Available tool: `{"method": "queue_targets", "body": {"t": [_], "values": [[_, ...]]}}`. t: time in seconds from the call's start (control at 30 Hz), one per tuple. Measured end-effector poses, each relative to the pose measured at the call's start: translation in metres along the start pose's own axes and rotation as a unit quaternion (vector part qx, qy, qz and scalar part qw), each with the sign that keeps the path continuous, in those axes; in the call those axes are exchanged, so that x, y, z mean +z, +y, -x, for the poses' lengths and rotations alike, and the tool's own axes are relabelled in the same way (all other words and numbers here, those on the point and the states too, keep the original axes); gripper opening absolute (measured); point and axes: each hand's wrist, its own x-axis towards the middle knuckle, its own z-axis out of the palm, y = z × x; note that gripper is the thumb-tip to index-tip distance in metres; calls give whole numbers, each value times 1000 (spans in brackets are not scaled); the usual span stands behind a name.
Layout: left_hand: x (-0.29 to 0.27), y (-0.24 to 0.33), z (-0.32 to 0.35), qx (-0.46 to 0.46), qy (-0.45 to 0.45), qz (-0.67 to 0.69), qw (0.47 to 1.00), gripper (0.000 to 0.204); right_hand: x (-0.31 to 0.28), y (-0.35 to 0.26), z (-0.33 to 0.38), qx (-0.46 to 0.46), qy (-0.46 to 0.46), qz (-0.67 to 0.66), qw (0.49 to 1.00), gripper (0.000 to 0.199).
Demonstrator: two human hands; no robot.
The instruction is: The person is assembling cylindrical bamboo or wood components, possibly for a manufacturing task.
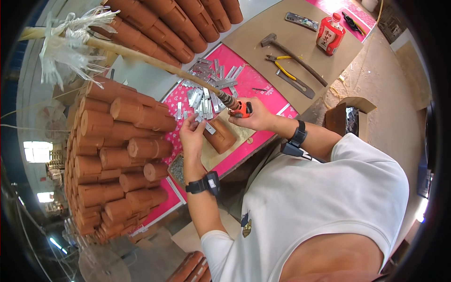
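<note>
Two hands at work on a brown cylinder atop a crowded pink surface.
The left hand (190, 135) pinches a small metal plate (209, 129) against the brown cylinder (223, 139), which lies on a pale board (244, 130) at the near edge of the pink surface (268, 100); the right hand (256, 115) is closed around an orange tool (241, 110) at the end of a long pole (150, 60). Loose metal strips (203, 101) lie heaped just beyond, with stacked cylinders (112, 157) to the left. Farther right, a brown sheet (253, 29) carries a hammer (300, 58), yellow-handled pliers (285, 71), a phone (301, 21) and a red bottle (330, 36). An open cardboard box (334, 122) sits beside the surface, near littered floor (376, 70); bright windows (37, 152) show in the far left background.
</note>
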Motion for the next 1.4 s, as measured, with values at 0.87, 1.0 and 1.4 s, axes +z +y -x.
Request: {"method": "queue_targets", "body": {"t": [0.87,1.0,1.4], "values": [[7,-1,30,-19,-87,-146,985,47,-2,1,3,15,8,16,1000,22],[5,14,48,40,-105,-145,983,73,0,3,0,8,7,-1,1000,24],[-3,23,61,137,-93,-292,942,108,1,-2,1,22,-6,30,999,22]]}}
